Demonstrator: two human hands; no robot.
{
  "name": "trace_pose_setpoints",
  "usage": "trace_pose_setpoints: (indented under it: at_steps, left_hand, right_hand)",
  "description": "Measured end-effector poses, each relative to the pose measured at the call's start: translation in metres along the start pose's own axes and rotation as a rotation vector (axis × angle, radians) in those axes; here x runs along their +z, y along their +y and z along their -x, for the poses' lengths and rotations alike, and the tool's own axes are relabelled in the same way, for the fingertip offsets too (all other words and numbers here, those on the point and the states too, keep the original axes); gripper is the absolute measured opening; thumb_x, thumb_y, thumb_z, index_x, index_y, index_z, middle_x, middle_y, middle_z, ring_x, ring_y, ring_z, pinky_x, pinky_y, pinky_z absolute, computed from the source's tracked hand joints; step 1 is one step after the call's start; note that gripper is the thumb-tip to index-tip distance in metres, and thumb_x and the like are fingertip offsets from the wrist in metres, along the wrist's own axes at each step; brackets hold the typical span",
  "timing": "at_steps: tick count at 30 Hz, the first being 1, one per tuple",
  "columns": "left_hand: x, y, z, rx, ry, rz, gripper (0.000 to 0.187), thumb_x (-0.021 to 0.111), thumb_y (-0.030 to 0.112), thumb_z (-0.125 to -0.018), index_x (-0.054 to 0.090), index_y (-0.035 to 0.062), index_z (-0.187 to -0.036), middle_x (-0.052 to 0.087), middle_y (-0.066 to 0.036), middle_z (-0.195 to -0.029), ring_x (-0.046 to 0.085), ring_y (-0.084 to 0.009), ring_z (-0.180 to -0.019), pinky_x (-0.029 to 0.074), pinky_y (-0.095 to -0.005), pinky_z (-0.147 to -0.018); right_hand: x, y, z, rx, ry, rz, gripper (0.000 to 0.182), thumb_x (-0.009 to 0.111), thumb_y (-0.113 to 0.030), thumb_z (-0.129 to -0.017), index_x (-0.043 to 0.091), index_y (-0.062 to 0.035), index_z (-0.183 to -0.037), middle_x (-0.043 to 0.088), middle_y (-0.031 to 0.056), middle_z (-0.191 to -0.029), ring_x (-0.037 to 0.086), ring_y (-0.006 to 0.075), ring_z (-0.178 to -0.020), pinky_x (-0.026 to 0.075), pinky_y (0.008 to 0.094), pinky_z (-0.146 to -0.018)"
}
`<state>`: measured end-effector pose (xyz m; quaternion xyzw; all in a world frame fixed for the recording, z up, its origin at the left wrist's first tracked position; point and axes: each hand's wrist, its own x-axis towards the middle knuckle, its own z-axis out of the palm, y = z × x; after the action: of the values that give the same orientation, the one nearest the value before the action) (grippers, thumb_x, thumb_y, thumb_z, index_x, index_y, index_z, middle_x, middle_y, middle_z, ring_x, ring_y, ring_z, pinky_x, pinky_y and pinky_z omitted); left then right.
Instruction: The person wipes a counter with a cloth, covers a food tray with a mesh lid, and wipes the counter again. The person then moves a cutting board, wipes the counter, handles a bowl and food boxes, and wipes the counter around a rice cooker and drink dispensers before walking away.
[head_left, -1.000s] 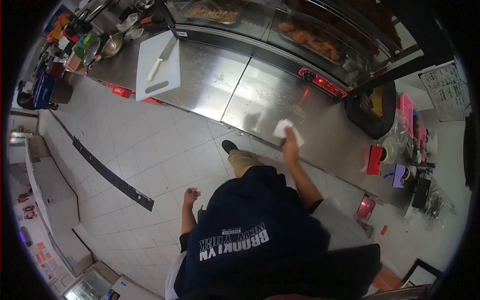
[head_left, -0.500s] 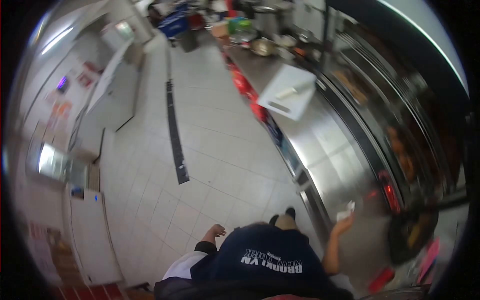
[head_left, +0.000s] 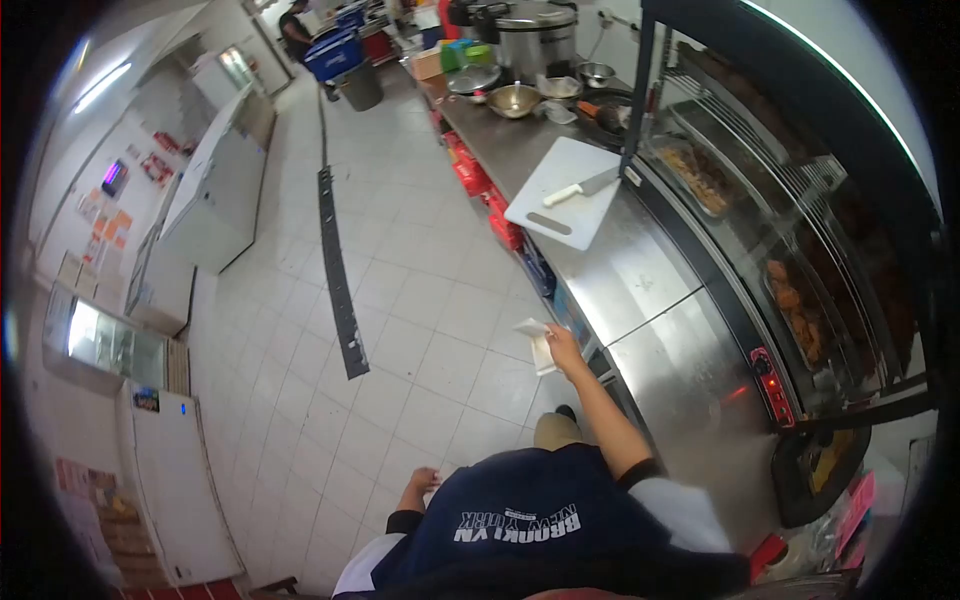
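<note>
My right hand (head_left: 565, 350) reaches forward past the counter's near edge, over the floor. Its fingers are closed on a folded piece of white paper (head_left: 540, 350), which stands partly open like a small pouch; its exact kind I cannot make out. Low at my left side hangs my left hand (head_left: 424, 480), its fingers loosely bent and apart, with nothing plainly in it. Further up the steel counter (head_left: 655, 290) lies a white cutting board (head_left: 545, 185). A knife (head_left: 580, 188) with a white handle rests on it, away from both hands.
A glass display warmer (head_left: 770, 385) with trays of food (head_left: 795, 310) lines the right side. Bowls (head_left: 515, 100) and a large pot (head_left: 538, 45) stand further along the counter. White chest freezers (head_left: 215, 200) line the left. Another person (head_left: 293, 35) stands far back near blue bins (head_left: 335, 52).
My right hand has moved from above the counter, left and forward, to over the floor, still holding the paper. The view has sharpened and shifted slightly; my left hand has dropped a little.
</note>
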<state>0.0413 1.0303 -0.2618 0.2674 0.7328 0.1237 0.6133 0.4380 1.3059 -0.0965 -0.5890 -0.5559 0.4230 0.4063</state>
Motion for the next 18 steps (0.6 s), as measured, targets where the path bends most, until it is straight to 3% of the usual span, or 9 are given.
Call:
trace_pose_setpoints:
  at_steps: [2,5,6,8,9,12,14,16,18]
  left_hand:
    - [-0.002,0.012,0.018,-0.034,-0.085,0.023,0.016,0.053,0.019,-0.082,0.057,0.0060,-0.090,0.060,-0.007,-0.075,0.059,-0.0203,-0.062,0.045,-0.0291,-0.049]
    - [-0.010,0.055,0.008,0.016,-0.109,0.010,0.015,0.053,0.018,-0.082,0.057,0.0044,-0.088,0.059,-0.007,-0.076,0.059,-0.0215,-0.063,0.047,-0.0309,-0.052]
    - [-0.014,0.070,-0.005,0.053,-0.102,-0.002,0.015,0.053,0.017,-0.082,0.056,0.0037,-0.087,0.058,-0.008,-0.077,0.060,-0.0218,-0.064,0.048,-0.0320,-0.054]
    - [-0.024,0.111,-0.078,-0.219,-0.062,0.514,0.015,0.050,0.015,-0.084,0.055,0.0015,-0.088,0.058,-0.008,-0.080,0.061,-0.0229,-0.069,0.051,-0.0350,-0.061]
    - [-0.024,0.145,-0.098,-0.149,-0.014,0.547,0.017,0.047,0.016,-0.086,0.055,0.0017,-0.089,0.059,-0.008,-0.080,0.061,-0.0232,-0.073,0.052,-0.0352,-0.065]
    - [0.007,0.303,-0.139,0.066,0.038,0.658,0.021,0.040,0.018,-0.090,0.055,0.0032,-0.092,0.060,-0.008,-0.083,0.061,-0.0223,-0.082,0.051,-0.0347,-0.074]
    - [0.044,0.404,-0.160,0.112,-0.043,0.648,0.024,0.039,0.022,-0.092,0.053,0.0030,-0.097,0.060,-0.008,-0.090,0.060,-0.0215,-0.087,0.050,-0.0345,-0.079]
    - [0.081,0.480,-0.179,0.202,-0.239,0.549,0.044,0.045,0.036,-0.090,0.045,-0.0016,-0.114,0.054,-0.012,-0.106,0.054,-0.0258,-0.103,0.044,-0.0378,-0.091]
    - [0.119,0.543,-0.189,0.168,-0.327,0.583,0.056,0.047,0.044,-0.088,0.041,-0.0025,-0.118,0.049,-0.013,-0.114,0.049,-0.0249,-0.109,0.043,-0.0364,-0.092]
  right_hand:
    - [-0.010,0.029,-0.031,-0.100,0.254,0.127,0.028,0.041,-0.005,-0.083,0.055,0.0017,-0.107,0.062,0.0141,-0.090,0.058,0.0233,-0.084,0.045,0.0328,-0.074]
    - [-0.045,0.025,-0.062,0.263,0.235,-0.453,0.027,0.039,-0.009,-0.083,0.057,0.0025,-0.100,0.061,0.0140,-0.087,0.057,0.0212,-0.082,0.044,0.0331,-0.072]
    - [-0.056,0.026,-0.073,0.264,0.239,-0.363,0.028,0.039,-0.014,-0.083,0.057,0.0007,-0.099,0.060,0.0134,-0.084,0.056,0.0187,-0.078,0.044,0.0330,-0.068]
    - [-0.066,0.027,-0.100,0.280,0.324,-0.167,0.028,0.041,-0.020,-0.084,0.058,-0.0026,-0.098,0.061,0.0201,-0.087,0.057,0.0307,-0.083,0.044,0.0373,-0.072]
    - [-0.069,0.028,-0.119,0.282,0.367,-0.070,0.028,0.042,-0.022,-0.085,0.058,-0.0043,-0.098,0.061,0.0235,-0.088,0.058,0.0368,-0.085,0.044,0.0394,-0.074]
    - [-0.072,-0.003,-0.175,0.289,0.331,0.236,0.033,0.048,-0.035,-0.086,0.052,-0.0072,-0.103,0.062,0.0204,-0.083,0.060,0.0362,-0.077,0.045,0.0425,-0.068]
    - [-0.070,-0.012,-0.225,0.214,0.328,0.430,0.040,0.052,-0.040,-0.084,0.044,-0.0073,-0.106,0.062,0.0197,-0.086,0.059,0.0389,-0.081,0.046,0.0464,-0.069]
    - [-0.060,-0.015,-0.270,0.212,0.311,0.488,0.046,0.051,-0.040,-0.084,0.040,-0.0039,-0.111,0.061,0.0202,-0.085,0.060,0.0389,-0.078,0.046,0.0468,-0.068]
    - [-0.060,-0.029,-0.311,0.253,0.249,0.578,0.056,0.051,-0.040,-0.084,0.033,0.0007,-0.117,0.060,0.0201,-0.084,0.061,0.0381,-0.075,0.047,0.0473,-0.066]
